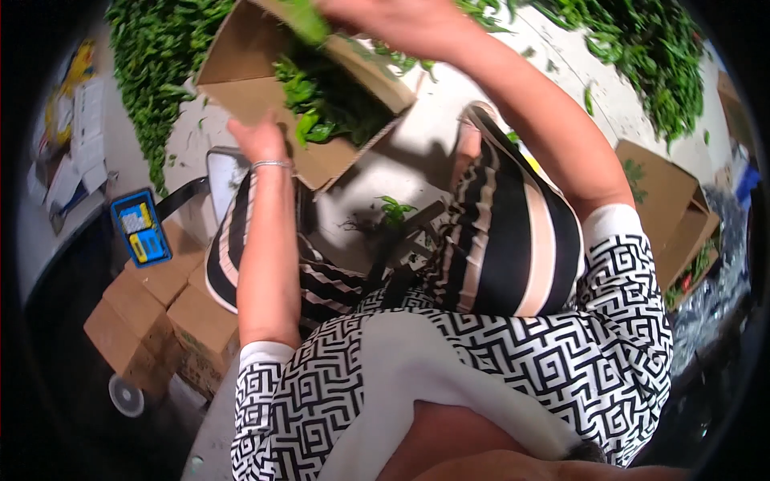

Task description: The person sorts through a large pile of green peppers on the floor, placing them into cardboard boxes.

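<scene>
An open cardboard box (pixel 240 99) stands tilted in front of me, with green chili peppers (pixel 301 90) inside. My left hand (pixel 261 141), a bracelet at its wrist, grips the box's near left side. My right hand (pixel 385 21) is raised over the far side of the box at the top of the view. Beside its fingers is a blurred green thing (pixel 305 21), which looks like peppers; whether the hand grips it cannot be told. A small bunch of green peppers (pixel 394 209) lies on the floor between my legs.
Large heaps of green peppers spread at the far left (pixel 150 66) and far right (pixel 652 66). Another open cardboard box (pixel 662 198) stands at the right beside clear plastic sheeting (pixel 716 234). Stacked cartons (pixel 174 300) and a blue plastic tray (pixel 141 227) are at the left.
</scene>
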A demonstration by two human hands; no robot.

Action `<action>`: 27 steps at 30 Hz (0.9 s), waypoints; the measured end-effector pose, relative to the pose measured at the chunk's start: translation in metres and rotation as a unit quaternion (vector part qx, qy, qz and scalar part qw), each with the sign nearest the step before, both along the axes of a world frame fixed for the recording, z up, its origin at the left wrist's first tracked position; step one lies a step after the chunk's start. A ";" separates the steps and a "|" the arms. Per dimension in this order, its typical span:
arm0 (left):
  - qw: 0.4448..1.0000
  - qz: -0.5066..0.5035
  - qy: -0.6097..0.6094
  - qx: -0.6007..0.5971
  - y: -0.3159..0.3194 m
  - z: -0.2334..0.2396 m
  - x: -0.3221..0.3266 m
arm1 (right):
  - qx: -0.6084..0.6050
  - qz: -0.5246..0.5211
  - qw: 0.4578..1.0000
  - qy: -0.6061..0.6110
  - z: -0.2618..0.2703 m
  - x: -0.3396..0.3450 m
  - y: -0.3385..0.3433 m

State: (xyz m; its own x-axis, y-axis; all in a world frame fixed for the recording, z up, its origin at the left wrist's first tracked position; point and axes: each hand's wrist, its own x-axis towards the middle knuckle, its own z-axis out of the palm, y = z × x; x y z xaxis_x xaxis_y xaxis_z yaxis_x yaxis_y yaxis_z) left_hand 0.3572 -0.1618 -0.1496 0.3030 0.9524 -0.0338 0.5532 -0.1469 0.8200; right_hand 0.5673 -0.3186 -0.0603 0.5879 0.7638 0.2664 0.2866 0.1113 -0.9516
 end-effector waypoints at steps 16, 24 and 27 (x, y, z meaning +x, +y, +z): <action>0.998 0.009 0.009 -0.063 -0.016 -0.002 0.021 | -0.524 -0.092 0.835 -0.139 -0.245 0.005 -0.303; 0.997 0.015 -0.007 -0.081 -0.017 0.003 0.022 | -0.566 0.020 0.784 -0.254 -0.272 -0.003 -0.284; 0.993 0.027 -0.025 -0.111 -0.019 0.005 0.021 | -0.591 0.068 0.774 -0.218 -0.272 0.000 -0.282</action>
State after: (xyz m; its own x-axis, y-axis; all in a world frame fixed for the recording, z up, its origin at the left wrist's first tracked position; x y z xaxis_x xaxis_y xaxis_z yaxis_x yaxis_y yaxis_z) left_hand 0.3782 -0.1804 -0.1447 0.2580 0.9383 -0.2302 0.5136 0.0686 0.8553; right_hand 0.5675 -0.6004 -0.3324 0.5321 0.6728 -0.5140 0.6712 -0.7053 -0.2282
